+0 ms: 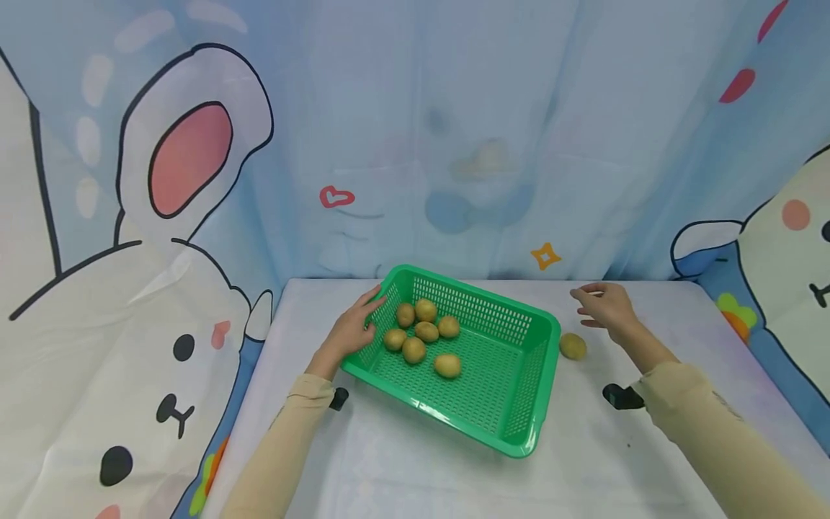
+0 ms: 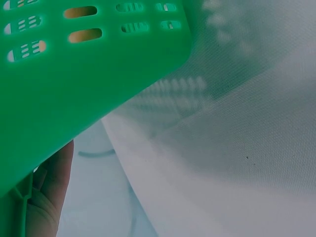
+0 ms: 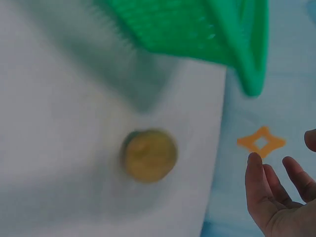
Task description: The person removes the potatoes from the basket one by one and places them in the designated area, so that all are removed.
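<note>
A green plastic basket (image 1: 486,382) with slotted walls sits at an angle on the table, several potatoes (image 1: 413,350) gathered toward its left end. At that end my left hand (image 1: 350,328) grips the rim, fingers over the edge. The left wrist view shows part of the left hand (image 2: 52,192) behind the rim, most of it hidden by the basket wall. Outside the basket, by its right end, lies a single potato (image 1: 573,346). Above and just beyond that potato is my right hand (image 1: 606,306), empty, its fingers apart and loosely bent (image 3: 279,197).
A white cloth covers the table (image 1: 415,468). Behind it hangs a blue curtain (image 1: 389,108) printed with cartoon figures, close to the table's far edge. Black wrist straps (image 1: 622,396) show by the sleeves.
</note>
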The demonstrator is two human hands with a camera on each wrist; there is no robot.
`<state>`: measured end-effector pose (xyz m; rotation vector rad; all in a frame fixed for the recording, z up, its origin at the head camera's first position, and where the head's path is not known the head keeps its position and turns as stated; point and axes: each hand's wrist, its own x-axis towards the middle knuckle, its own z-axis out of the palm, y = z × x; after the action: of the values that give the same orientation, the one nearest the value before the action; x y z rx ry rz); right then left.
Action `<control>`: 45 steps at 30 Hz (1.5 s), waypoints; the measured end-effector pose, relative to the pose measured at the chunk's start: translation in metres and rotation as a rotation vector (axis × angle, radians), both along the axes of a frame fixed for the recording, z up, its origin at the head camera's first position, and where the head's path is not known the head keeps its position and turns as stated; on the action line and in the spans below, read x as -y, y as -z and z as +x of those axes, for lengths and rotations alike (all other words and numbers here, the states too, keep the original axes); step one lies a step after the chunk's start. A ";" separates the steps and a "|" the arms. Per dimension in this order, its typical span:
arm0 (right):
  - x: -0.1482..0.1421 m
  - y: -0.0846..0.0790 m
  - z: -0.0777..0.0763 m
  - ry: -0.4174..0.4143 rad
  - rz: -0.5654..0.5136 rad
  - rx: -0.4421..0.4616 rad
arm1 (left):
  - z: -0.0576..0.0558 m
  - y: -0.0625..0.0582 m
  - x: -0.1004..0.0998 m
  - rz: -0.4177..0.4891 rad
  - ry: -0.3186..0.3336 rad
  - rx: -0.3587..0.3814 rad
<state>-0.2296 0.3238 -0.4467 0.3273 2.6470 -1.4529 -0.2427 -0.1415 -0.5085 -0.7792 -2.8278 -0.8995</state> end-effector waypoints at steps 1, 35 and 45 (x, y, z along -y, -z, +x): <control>0.008 -0.004 -0.001 -0.022 -0.012 -0.016 | 0.000 0.001 0.000 -0.004 -0.001 -0.001; 0.182 0.058 0.005 -0.258 -0.179 0.305 | -0.001 0.004 0.002 0.014 0.025 -0.021; 0.193 0.063 0.009 -0.235 -0.164 0.307 | -0.002 0.004 0.001 0.015 0.022 -0.024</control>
<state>-0.2209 0.1310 -0.5099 0.1965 2.2261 -1.4056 -0.2449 -0.1428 -0.5124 -0.8159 -2.7938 -0.9075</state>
